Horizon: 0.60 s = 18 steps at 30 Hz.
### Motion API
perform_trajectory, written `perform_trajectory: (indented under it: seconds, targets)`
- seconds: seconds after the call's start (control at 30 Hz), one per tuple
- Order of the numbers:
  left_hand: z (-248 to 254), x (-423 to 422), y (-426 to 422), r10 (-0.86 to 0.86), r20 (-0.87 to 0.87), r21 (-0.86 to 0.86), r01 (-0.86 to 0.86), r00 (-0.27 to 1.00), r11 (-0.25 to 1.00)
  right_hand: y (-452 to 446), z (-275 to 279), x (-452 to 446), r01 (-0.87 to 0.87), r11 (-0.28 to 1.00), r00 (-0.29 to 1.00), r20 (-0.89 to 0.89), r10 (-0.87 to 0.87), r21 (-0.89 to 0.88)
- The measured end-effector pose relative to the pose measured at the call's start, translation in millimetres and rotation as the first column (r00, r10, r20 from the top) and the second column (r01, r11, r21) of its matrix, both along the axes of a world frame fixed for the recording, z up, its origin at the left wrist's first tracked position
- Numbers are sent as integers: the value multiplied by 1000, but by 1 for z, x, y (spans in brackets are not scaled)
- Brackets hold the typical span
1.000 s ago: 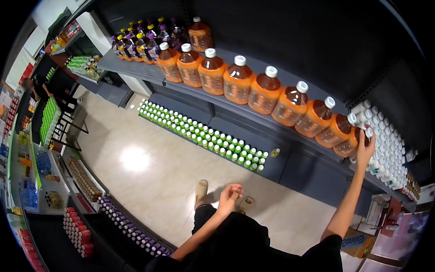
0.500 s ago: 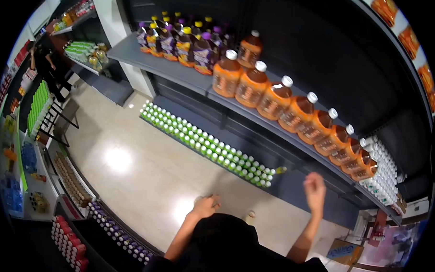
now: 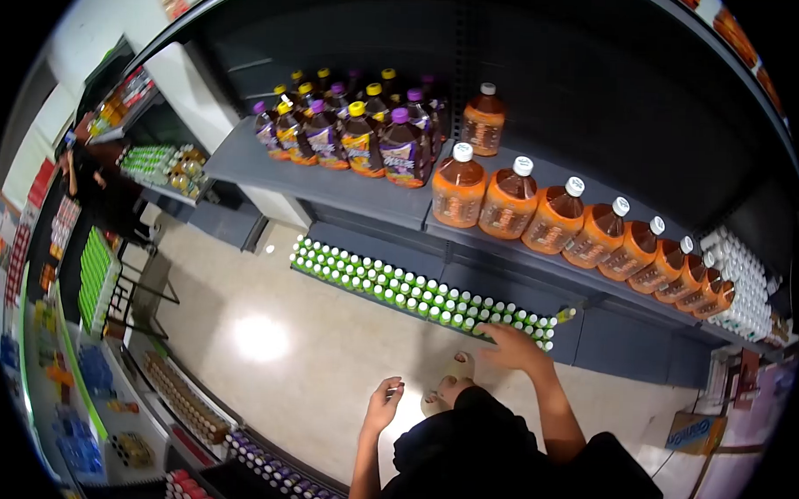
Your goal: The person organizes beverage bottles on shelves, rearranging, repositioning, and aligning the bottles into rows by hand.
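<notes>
My right hand (image 3: pixel 512 348) stretches over the near edge of the rows of green bottles with white caps (image 3: pixel 376 279), its fingers extended and nothing visible in them. Whether the fingertips touch the caps, I cannot tell. My left hand (image 3: pixel 382 405) hovers above the floor with curled fingers. A small whitish bit shows near its fingertips, too small to name. At the right end of the rows, a yellow-green bottle (image 3: pixel 566 315) leans to one side.
Large orange-labelled bottles (image 3: pixel 511 201) and purple- and yellow-capped bottles (image 3: pixel 355 142) stand on the grey shelf (image 3: pixel 270 170) above. White bottles (image 3: pixel 740 283) fill its right end. A cardboard box (image 3: pixel 697 433) sits at right. Another person (image 3: pixel 102 191) stands far left, near a black stand (image 3: pixel 143 298).
My right hand has moved left and down from its raised position to over the green bottles. The view has shifted, and my feet now show below. My left hand stays low with curled fingers.
</notes>
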<state>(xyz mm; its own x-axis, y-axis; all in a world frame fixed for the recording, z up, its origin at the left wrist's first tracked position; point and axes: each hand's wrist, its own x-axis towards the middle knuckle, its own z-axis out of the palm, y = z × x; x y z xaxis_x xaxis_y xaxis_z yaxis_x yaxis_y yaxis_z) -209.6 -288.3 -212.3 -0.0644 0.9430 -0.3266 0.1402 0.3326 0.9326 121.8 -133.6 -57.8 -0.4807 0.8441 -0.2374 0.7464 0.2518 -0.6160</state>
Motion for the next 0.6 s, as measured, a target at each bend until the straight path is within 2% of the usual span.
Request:
perform_trajectory:
  seconds: [0.03,0.07,0.2,0.23,0.27,0.33,0.37,0.43,0.47,0.5,0.53,0.57,0.6]
  targets:
    - [2,-2,10,35,43,19,-36,998,999,9,2,4,36,998,999,-4,-35,58]
    - [2,1,21,85,109,81,-94,990,992,18,-1,8,47,998,999,-19,-47,41]
    - [39,22,72,180,126,21,-184,975,983,39,-29,8,105,991,994,-21,-107,-81]
    - [39,26,89,153,173,35,-161,973,986,45,-37,7,113,986,993,-1,-114,-123]
    - [39,32,102,132,222,43,-145,966,989,45,-57,5,99,993,995,-16,-100,-63]
    - [37,41,125,66,303,70,-91,951,993,37,-51,-6,110,987,993,-35,-115,-119]
    - [38,48,162,-4,285,141,-38,958,989,28,-77,-16,106,989,989,-94,-116,-103]
    - [50,47,190,-86,224,226,34,971,974,17,-70,-28,47,980,995,-78,-63,-192]
    - [71,46,211,-139,187,324,73,972,943,13,-67,-33,19,969,999,-39,-30,-247]
    - [105,49,231,-127,220,392,31,967,920,12,-67,-37,-2,956,1000,4,3,-295]
    - [138,53,253,-123,258,458,-9,958,889,6,-83,-39,10,953,999,-44,-25,-303]
    - [159,48,279,-140,207,529,10,968,848,1,-98,-41,28,949,994,-91,-60,-313]
    - [189,42,306,-176,108,595,78,978,800,-1,-77,-46,145,910,981,-61,-183,-388]
